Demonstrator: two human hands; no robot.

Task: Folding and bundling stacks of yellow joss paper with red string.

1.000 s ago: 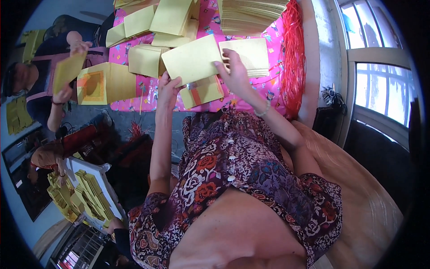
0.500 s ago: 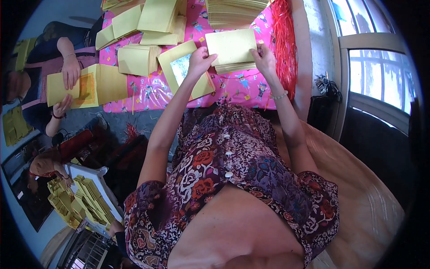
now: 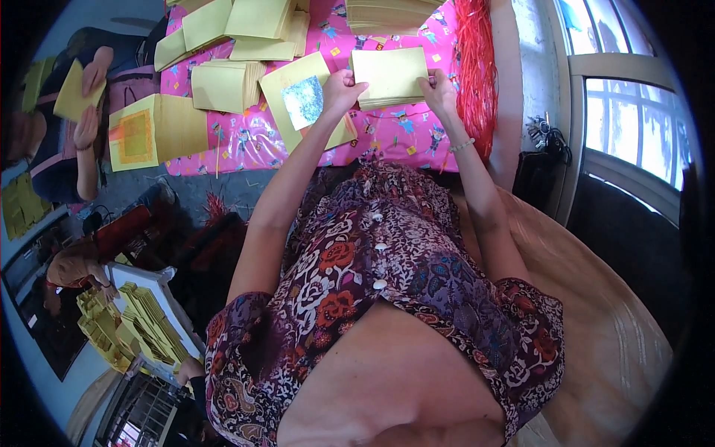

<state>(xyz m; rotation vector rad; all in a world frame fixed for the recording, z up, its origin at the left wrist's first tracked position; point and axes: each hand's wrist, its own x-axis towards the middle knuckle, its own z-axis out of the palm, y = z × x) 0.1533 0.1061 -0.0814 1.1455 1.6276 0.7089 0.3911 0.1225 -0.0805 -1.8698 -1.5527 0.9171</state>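
Note:
A stack of yellow paper sheets is between my hands on the pink patterned cloth. My left hand grips its left edge, thumb along the near corner. At the opposite edge, my right hand is closed on the sheets with thumb and fingertips. The top sheet lies nearly even with the layers beneath. Partly under my left wrist, slanted yellow sheets bear a silvery square on top.
More yellow stacks stand at left and far side. Red plastic strands hang along the right edge. At left, a co-worker holds a yellow sheet above an orange-squared sheet. Another worker's white table carries yellow paper bundles.
The top sheet between my hands has come down onto the stack, and the pile looks more even. The co-worker has raised a sheet up and left, uncovering the orange square.

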